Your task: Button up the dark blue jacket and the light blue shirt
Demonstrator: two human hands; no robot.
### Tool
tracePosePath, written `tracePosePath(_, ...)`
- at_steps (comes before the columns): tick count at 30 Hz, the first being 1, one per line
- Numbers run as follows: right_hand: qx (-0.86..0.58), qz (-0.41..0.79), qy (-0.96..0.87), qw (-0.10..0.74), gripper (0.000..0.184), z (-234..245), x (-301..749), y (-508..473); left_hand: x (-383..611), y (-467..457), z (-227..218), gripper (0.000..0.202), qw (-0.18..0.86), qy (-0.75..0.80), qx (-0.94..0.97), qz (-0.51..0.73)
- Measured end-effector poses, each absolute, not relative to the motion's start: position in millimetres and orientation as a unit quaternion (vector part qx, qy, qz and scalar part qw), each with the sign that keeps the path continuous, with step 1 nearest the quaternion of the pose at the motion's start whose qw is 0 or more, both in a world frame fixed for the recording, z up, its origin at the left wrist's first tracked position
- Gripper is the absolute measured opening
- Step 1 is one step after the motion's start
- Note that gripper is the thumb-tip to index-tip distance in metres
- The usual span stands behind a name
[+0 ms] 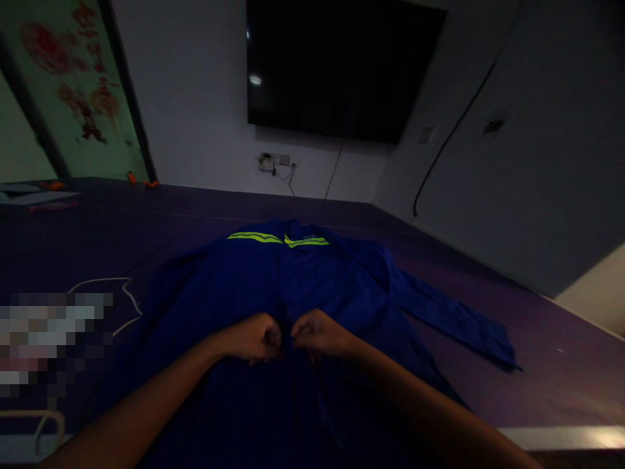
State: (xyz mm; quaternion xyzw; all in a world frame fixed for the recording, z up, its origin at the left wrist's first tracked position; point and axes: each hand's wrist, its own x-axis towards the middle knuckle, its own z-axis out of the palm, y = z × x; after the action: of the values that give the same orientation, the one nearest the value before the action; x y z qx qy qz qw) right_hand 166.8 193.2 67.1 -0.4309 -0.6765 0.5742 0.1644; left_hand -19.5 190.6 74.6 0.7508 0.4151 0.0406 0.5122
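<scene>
A dark blue work jacket (234,286) with two yellow-green reflective stripes near its collar lies spread flat on a purple surface (537,326). One sleeve stretches out to the right. My left hand (261,339) and my right hand (315,333) are both closed, almost knuckle to knuckle, pinching the jacket's front opening at its middle line. Both forearms reach in from the bottom edge. What the fingertips hold beyond the fabric is too dark to tell.
A white cord (122,293) curls on the surface left of the jacket. A black wall screen (336,65) hangs ahead above a power socket (273,161) with a cable. A flowered panel (73,85) stands at the far left. A blurred patch covers the left edge.
</scene>
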Motion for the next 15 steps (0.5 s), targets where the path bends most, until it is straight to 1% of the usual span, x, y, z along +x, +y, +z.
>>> tracePosePath(5,-0.413,0.61,-0.644,0.205,0.016,53,173,198,-21,191,70,0.012,0.516,0.411,0.75,0.047)
tracePosePath(10,-0.372,0.647,-0.633,0.205,0.025,50,179,198,-18,187,71,0.006,0.513,0.401,0.754,0.082)
tracePosePath(15,-0.373,0.605,-0.672,0.209,0.022,51,182,195,-16,183,75,0.007,0.501,0.396,0.762,0.11)
